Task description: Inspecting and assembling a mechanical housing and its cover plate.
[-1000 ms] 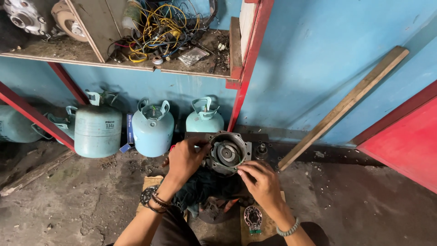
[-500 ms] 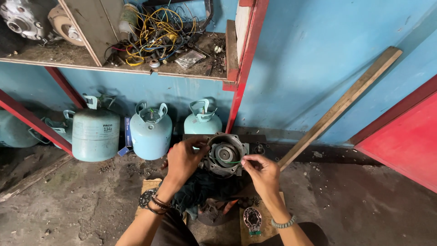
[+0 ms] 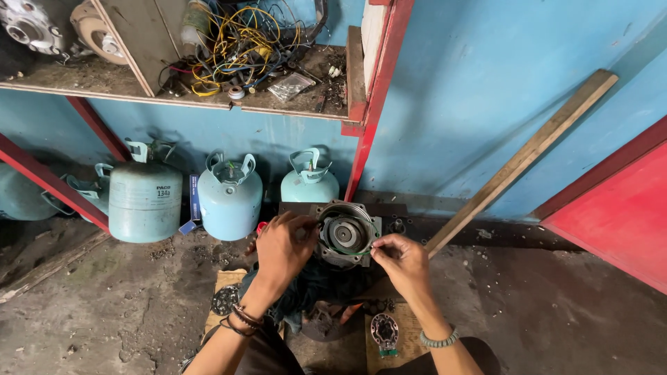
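A round grey metal housing (image 3: 345, 234) with a stepped hub in its middle stands in front of me, low against the blue wall. A thin green ring (image 3: 349, 253) lies loosely around its face. My left hand (image 3: 283, 244) grips the housing's left rim, with beaded bands on the wrist. My right hand (image 3: 401, 260) pinches the green ring at the housing's right edge. Under both hands lies a dark cloth (image 3: 313, 288).
Three pale blue gas cylinders (image 3: 230, 196) stand along the wall to the left. A shelf (image 3: 174, 97) above holds tangled wires and metal parts. A wooden plank (image 3: 524, 156) leans at the right beside a red panel (image 3: 611, 215). A small round part (image 3: 384, 330) lies on cardboard.
My right hand has risen from below the housing to its right edge and now pinches the green ring. My left hand stays on the left rim.
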